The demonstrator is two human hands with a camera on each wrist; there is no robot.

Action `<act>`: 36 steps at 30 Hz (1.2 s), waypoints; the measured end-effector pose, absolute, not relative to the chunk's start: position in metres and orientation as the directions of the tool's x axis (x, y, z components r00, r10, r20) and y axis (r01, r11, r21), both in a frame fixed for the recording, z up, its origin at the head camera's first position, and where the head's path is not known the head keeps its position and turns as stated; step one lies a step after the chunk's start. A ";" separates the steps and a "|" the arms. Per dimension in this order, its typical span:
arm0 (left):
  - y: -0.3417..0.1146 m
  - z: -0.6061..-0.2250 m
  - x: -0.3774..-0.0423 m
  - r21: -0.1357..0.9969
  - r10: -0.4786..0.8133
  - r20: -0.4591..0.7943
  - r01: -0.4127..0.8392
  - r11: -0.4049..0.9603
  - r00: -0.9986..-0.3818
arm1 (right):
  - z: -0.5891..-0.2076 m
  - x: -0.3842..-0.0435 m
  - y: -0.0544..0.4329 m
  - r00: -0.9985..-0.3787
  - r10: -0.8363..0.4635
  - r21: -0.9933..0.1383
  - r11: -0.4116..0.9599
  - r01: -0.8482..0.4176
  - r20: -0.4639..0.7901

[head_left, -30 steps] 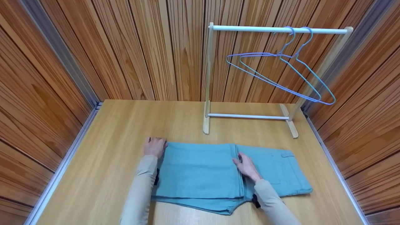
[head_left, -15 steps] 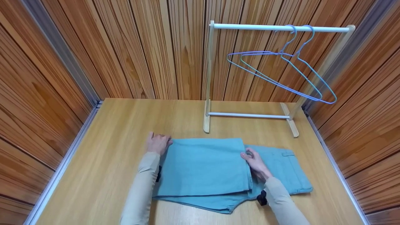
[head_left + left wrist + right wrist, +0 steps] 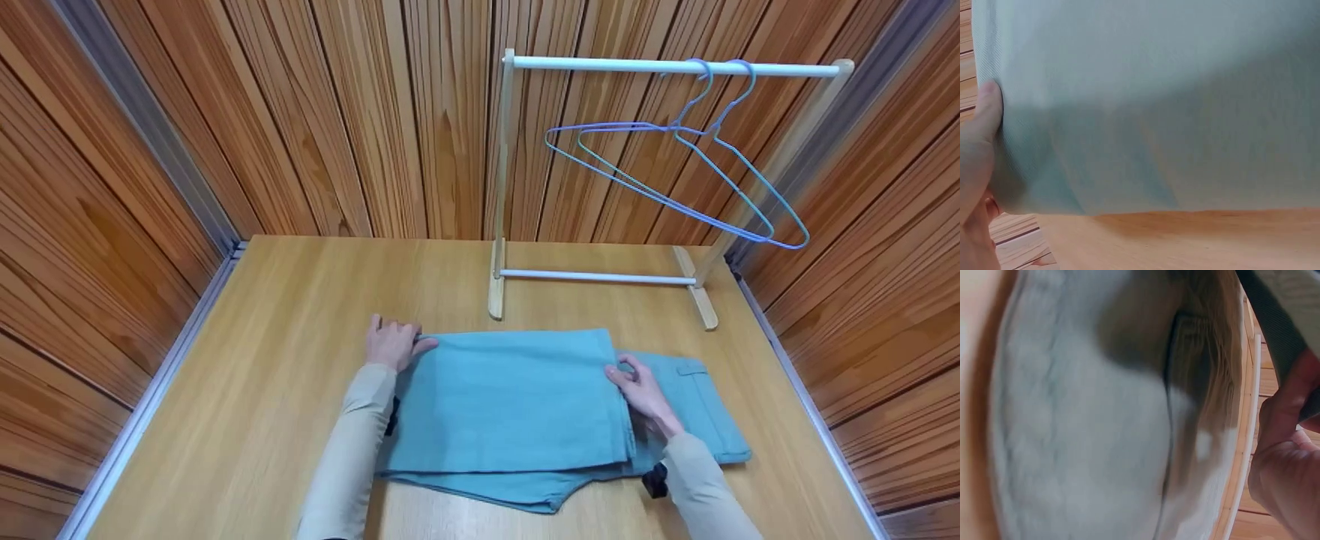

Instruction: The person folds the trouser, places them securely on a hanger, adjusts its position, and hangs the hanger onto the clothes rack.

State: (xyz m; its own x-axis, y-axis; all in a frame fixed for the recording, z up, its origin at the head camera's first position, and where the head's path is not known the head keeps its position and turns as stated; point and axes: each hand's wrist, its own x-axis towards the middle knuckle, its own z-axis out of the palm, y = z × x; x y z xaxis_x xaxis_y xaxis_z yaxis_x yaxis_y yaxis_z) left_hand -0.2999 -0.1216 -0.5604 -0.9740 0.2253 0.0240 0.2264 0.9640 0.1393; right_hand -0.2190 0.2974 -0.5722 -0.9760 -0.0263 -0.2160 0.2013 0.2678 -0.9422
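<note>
Light blue trousers lie folded on the table, the leg part doubled back over the seat part. At the far left corner of the fold, my left hand holds the cloth, thumb on top; the left wrist view shows the thumb against the fabric edge, fingers partly hidden. My right hand pinches the right edge of the upper leg layer, thumb toward the cloth. In the right wrist view that hand grips a raised edge above the seat part, where a pocket seam shows.
Behind the trousers stands a small wooden rack with a white top bar. Two blue-violet wire hangers hang toward its right end. Wood-grain walls enclose the table at the back and sides.
My right hand has moved right, drawing the upper leg layer further over the seat part. My left hand has shifted slightly right along with the fold.
</note>
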 end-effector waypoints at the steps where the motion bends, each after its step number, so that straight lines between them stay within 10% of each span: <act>1: -0.125 -0.562 -0.303 0.173 0.231 0.012 0.230 0.958 -0.973 | -0.572 -0.218 0.299 -0.976 -0.020 -0.940 0.276 0.202 -0.216; 14: -0.135 -0.563 -0.306 0.542 0.294 -0.163 0.163 0.824 -0.942 | -0.580 -0.207 0.301 -0.941 0.090 -0.765 0.560 0.319 -0.326; 28: -0.135 -0.560 -0.305 0.716 0.367 -0.026 0.239 0.656 -0.930 | -0.584 -0.199 0.306 -0.929 0.054 -0.766 0.549 0.334 -0.366; 31: -0.135 -0.557 -0.305 0.611 0.424 0.045 0.360 0.705 -0.905 | -0.585 -0.198 0.306 -0.929 0.052 -0.776 0.533 0.337 -0.367; 36: -0.138 -0.561 -0.303 0.095 0.558 0.193 0.581 0.808 -0.807 | -0.587 -0.197 0.304 -0.935 0.045 -0.794 0.516 0.323 -0.351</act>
State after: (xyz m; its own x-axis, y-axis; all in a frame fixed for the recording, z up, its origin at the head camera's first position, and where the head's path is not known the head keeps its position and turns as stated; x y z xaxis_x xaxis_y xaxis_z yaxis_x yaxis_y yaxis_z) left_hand -0.3027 -0.1381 -0.5612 -0.8072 0.5579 0.1928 0.5812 0.8082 0.0948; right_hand -0.1966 0.3043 -0.5868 -0.9353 0.0450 -0.3510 0.3226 0.5160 -0.7935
